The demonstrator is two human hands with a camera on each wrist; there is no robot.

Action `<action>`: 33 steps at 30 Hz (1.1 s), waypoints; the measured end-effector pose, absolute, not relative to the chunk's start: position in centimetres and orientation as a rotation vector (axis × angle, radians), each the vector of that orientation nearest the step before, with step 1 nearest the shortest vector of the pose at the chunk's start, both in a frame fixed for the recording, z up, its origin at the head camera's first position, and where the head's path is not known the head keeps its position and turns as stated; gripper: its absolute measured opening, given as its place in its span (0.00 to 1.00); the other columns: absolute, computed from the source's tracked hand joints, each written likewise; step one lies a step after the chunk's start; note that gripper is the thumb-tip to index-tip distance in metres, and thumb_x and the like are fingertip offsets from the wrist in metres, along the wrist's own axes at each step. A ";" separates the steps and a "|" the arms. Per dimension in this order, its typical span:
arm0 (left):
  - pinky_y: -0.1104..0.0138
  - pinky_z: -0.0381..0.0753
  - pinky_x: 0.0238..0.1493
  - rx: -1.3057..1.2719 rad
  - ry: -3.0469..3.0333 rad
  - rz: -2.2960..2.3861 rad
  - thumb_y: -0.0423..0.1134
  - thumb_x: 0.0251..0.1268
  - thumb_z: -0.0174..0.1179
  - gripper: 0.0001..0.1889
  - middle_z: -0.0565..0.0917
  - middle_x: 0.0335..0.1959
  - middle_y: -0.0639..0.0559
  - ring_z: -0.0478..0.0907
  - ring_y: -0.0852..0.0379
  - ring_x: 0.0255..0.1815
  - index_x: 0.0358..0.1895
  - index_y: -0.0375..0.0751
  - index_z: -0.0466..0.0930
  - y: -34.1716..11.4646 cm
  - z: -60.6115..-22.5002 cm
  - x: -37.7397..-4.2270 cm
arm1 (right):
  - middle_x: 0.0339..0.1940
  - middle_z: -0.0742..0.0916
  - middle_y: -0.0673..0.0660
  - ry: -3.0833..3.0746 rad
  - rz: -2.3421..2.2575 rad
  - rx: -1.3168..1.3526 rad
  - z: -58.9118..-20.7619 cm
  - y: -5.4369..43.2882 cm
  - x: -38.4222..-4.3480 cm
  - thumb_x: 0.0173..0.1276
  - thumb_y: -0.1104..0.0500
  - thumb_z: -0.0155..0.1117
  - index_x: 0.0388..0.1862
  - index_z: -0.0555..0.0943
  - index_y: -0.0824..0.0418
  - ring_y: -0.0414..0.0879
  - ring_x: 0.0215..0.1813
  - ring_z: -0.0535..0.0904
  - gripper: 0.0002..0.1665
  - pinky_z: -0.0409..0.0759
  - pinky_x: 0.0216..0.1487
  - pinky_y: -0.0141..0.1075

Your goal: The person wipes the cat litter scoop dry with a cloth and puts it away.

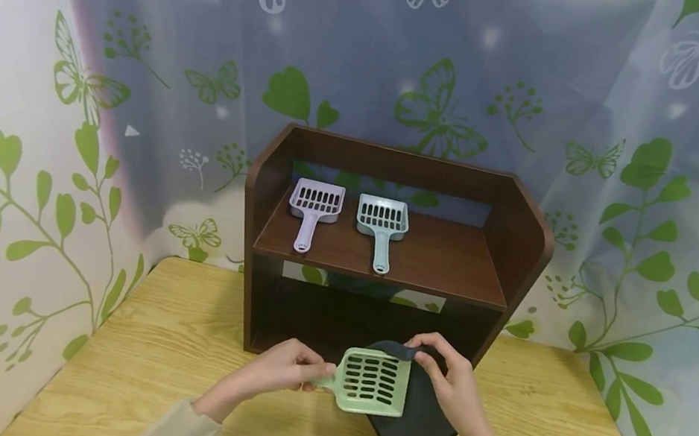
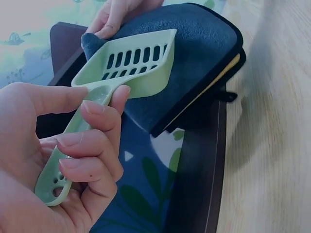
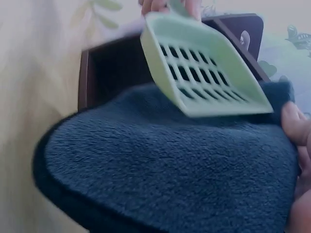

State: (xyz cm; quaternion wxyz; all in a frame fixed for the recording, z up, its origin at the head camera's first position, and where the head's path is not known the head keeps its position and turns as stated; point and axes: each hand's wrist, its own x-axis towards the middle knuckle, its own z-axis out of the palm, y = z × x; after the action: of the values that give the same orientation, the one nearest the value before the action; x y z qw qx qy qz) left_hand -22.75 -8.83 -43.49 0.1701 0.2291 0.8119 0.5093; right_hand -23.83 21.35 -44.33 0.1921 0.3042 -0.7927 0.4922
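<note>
My left hand (image 1: 288,368) grips the handle of a pale green cat litter scoop (image 1: 374,384), fingers curled round it in the left wrist view. Slots run across the scoop's flat bed. A dark blue-grey plush cloth (image 1: 418,417) with black edging hangs behind the scoop, folded over, a yellow strip (image 2: 232,69) along its edge. My right hand (image 1: 450,380) pinches one corner of this cloth close to the scoop's front lip. In the right wrist view, the cloth (image 3: 170,170) spreads below the scoop (image 3: 204,73) and overlaps its lip.
A dark brown two-tier shelf (image 1: 381,275) stands at the back of the wooden table (image 1: 165,364). On its upper board lie a lilac scoop (image 1: 315,201) and a light blue scoop (image 1: 384,216), handles toward me. A patterned curtain (image 1: 376,41) hangs behind.
</note>
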 end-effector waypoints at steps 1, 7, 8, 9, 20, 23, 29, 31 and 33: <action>0.72 0.58 0.22 0.623 2.269 1.483 0.49 0.76 0.57 0.23 0.75 0.18 0.56 0.58 0.63 0.18 0.27 0.33 0.83 -8.8 -43.5 -22.7 | 0.46 0.85 0.50 -2.231 1.460 0.796 -44.5 21.3 -23.7 0.74 0.70 0.59 0.48 0.81 0.60 0.39 0.49 0.81 0.10 0.76 0.52 0.26; 0.74 0.56 0.20 0.532 2.111 1.611 0.48 0.76 0.56 0.20 0.80 0.23 0.55 0.59 0.64 0.18 0.40 0.33 0.88 -8.5 -43.7 -22.4 | 0.45 0.83 0.47 -2.120 2.021 0.344 -45.5 20.2 -22.7 0.80 0.60 0.56 0.55 0.76 0.65 0.38 0.46 0.79 0.12 0.80 0.46 0.28; 0.74 0.56 0.20 0.532 2.101 1.620 0.48 0.77 0.56 0.20 0.79 0.22 0.55 0.58 0.64 0.17 0.40 0.33 0.87 -8.4 -43.8 -22.4 | 0.45 0.83 0.47 -2.087 2.092 0.284 -45.6 20.1 -22.7 0.80 0.59 0.56 0.56 0.75 0.64 0.38 0.45 0.79 0.12 0.81 0.45 0.28; 0.74 0.55 0.20 0.528 2.090 1.630 0.48 0.77 0.56 0.20 0.78 0.22 0.54 0.57 0.64 0.17 0.40 0.32 0.87 -8.4 -43.8 -22.4 | 0.45 0.83 0.47 -2.052 2.149 0.234 -45.8 19.9 -22.6 0.80 0.58 0.56 0.56 0.75 0.62 0.38 0.45 0.79 0.12 0.81 0.45 0.29; 0.74 0.55 0.19 0.391 1.978 1.815 0.51 0.80 0.50 0.24 0.73 0.23 0.56 0.56 0.65 0.16 0.49 0.30 0.83 -7.5 -44.7 -22.7 | 0.48 0.82 0.46 -1.803 2.392 0.056 -47.1 18.0 -21.8 0.82 0.56 0.53 0.59 0.72 0.57 0.36 0.51 0.79 0.12 0.81 0.49 0.28; 0.74 0.56 0.19 0.341 1.939 1.895 0.50 0.81 0.48 0.23 0.72 0.22 0.56 0.56 0.66 0.16 0.49 0.29 0.82 -7.1 -44.8 -22.7 | 0.48 0.82 0.45 -1.742 2.429 0.003 -47.3 17.3 -21.5 0.82 0.56 0.52 0.59 0.72 0.56 0.36 0.51 0.80 0.12 0.81 0.49 0.29; 0.74 0.54 0.20 0.291 1.786 2.011 0.47 0.84 0.42 0.22 0.66 0.21 0.57 0.54 0.67 0.16 0.43 0.31 0.78 -5.6 -45.2 -22.3 | 0.51 0.81 0.46 -1.578 2.301 -0.155 -47.1 16.1 -21.6 0.80 0.56 0.57 0.59 0.74 0.56 0.37 0.53 0.79 0.13 0.80 0.49 0.27; 0.74 0.54 0.20 0.270 1.739 2.035 0.47 0.85 0.40 0.22 0.66 0.21 0.57 0.54 0.67 0.16 0.43 0.32 0.77 -5.2 -45.4 -22.2 | 0.52 0.81 0.47 -1.534 2.202 -0.144 -47.1 15.8 -21.8 0.79 0.58 0.58 0.59 0.76 0.60 0.38 0.54 0.79 0.14 0.80 0.50 0.27; 0.75 0.53 0.20 0.254 1.703 2.056 0.46 0.85 0.39 0.21 0.66 0.21 0.57 0.54 0.68 0.16 0.44 0.33 0.76 -4.8 -45.7 -22.0 | 0.52 0.81 0.49 -1.530 2.103 -0.100 -47.2 15.5 -22.0 0.78 0.60 0.59 0.59 0.76 0.65 0.39 0.54 0.79 0.16 0.79 0.50 0.26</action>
State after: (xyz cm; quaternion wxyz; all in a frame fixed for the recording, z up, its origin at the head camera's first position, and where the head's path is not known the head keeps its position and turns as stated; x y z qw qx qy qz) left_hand -22.02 -4.76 -45.65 0.2279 0.0922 0.6183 0.7465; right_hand -22.02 15.49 -47.23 0.2661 -0.0369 -0.5667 0.7789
